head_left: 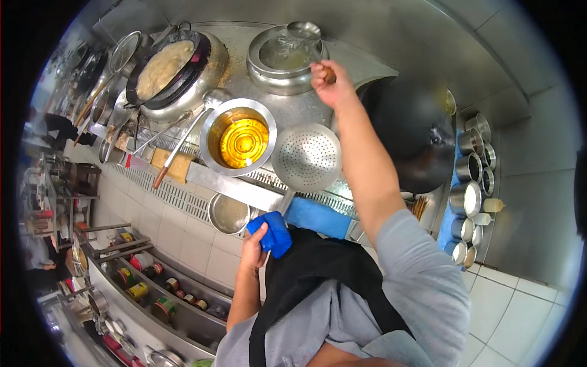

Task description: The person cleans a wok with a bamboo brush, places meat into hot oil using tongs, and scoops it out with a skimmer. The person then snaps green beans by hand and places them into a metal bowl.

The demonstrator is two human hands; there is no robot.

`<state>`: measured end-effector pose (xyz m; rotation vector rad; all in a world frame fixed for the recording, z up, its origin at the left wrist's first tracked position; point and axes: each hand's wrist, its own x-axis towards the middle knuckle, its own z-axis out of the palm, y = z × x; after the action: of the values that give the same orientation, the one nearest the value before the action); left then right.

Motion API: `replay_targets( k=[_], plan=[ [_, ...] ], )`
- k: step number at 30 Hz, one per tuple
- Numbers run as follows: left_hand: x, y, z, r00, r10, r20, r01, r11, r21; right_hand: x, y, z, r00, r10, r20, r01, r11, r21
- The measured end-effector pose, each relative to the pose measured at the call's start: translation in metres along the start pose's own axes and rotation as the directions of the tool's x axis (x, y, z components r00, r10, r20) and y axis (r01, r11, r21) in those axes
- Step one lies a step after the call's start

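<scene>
My right hand [332, 84] is closed round the wooden handle of a metal ladle [304, 30], whose bowl is over the round steel pot [279, 81] of water at the back. Low in front of my apron, my left hand [253, 246] grips a folded blue cloth [271, 235]. Between the hands stand a steel pot of yellow oil [244, 142] and, touching or close to its right side, a perforated strainer [306, 158]. A ladle with a wooden handle [183, 144] leans by the oil pot's left side.
A wok of pale food [164, 70] sits at the back left. The large black wok [406, 131] is right of my forearm. Several steel containers [469, 166] line the right edge; a steel bowl [228, 213] hangs low at the counter front. Jars [163, 309] fill a lower-left shelf.
</scene>
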<state>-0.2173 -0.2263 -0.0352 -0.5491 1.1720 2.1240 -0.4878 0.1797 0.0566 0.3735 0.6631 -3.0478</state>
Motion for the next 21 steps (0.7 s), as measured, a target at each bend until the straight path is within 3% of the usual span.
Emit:
replay_targets(
  k=[2,3,5,7,9,11,14,18,21],
  plan=[
    [-0.007,0.003,0.012,0.999,-0.011,0.033,0.01,1.0,0.03,0.013,-0.015,-0.001,0.993,-0.114,0.036,0.118,0.984,-0.136],
    [-0.01,0.004,0.015,0.999,-0.012,0.048,0.01,0.999,0.033,0.021,-0.024,0.0,0.987,-0.146,-0.067,0.11,0.918,-0.38],
    [-0.011,-0.003,0.006,0.999,-0.017,0.031,0.016,0.999,0.046,0.03,-0.033,-0.002,0.94,-0.258,-0.224,-0.015,0.624,-0.781],
    [-0.011,-0.005,0.0,1.0,0.007,0.004,-0.007,0.999,0.043,0.033,-0.03,-0.01,0.856,-0.449,-0.256,-0.076,0.381,-0.922],
    [-0.009,-0.002,-0.006,0.999,0.018,-0.028,-0.017,1.0,0.018,0.02,-0.024,-0.019,0.83,-0.536,-0.152,-0.131,0.077,-0.988],
    [-0.007,-0.001,-0.012,0.999,0.016,-0.044,-0.017,1.0,-0.02,0.011,0.0,-0.032,0.699,-0.713,-0.054,-0.091,-0.013,-0.996],
    [0.003,0.003,-0.022,0.999,0.011,-0.042,-0.013,0.999,-0.047,-0.017,0.035,-0.021,0.753,-0.654,-0.07,0.011,0.119,-0.993],
    [0.008,0.014,-0.024,0.997,0.061,-0.043,-0.063,0.997,-0.044,-0.015,0.066,-0.019,0.813,-0.571,-0.115,0.029,0.237,-0.971],
    [-0.002,0.025,-0.027,0.995,0.08,-0.052,-0.082,0.996,-0.046,0.006,0.076,-0.016,0.89,-0.405,-0.209,-0.118,0.237,-0.964]
  ],
)
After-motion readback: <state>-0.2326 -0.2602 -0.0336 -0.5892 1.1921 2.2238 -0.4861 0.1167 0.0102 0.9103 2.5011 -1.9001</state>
